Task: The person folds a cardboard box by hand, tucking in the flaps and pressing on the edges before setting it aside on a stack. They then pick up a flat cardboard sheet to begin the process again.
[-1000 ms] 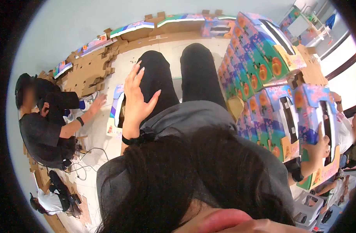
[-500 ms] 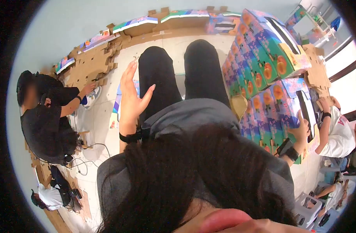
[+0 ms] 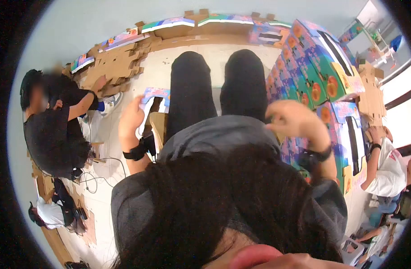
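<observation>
My left hand (image 3: 131, 117) is beside a small printed carton (image 3: 157, 93) to the left of my legs, with its fingers bent toward the carton's left edge. Whether they grip it is unclear. The carton has a dark slot and a brown flap. Near my right thigh, my right hand (image 3: 296, 120) is raised in front of the stacked printed cartons (image 3: 315, 87). Its fingers are curled and smeared by motion, so anything in them cannot be made out. Both wrists wear black bands.
A person in black (image 3: 53, 139) sits at the left; another person (image 3: 50, 213) is lower left. A person in white (image 3: 389, 172) is at the right. Flattened cardboard (image 3: 109, 74) and printed cartons (image 3: 169, 23) line the wall. Cables (image 3: 95, 179) lie on the floor.
My right hand has left the lower carton at the right and moved inward. My left hand has moved left and its fingers have bent, uncovering more of the small carton. The view has shifted slightly.
</observation>
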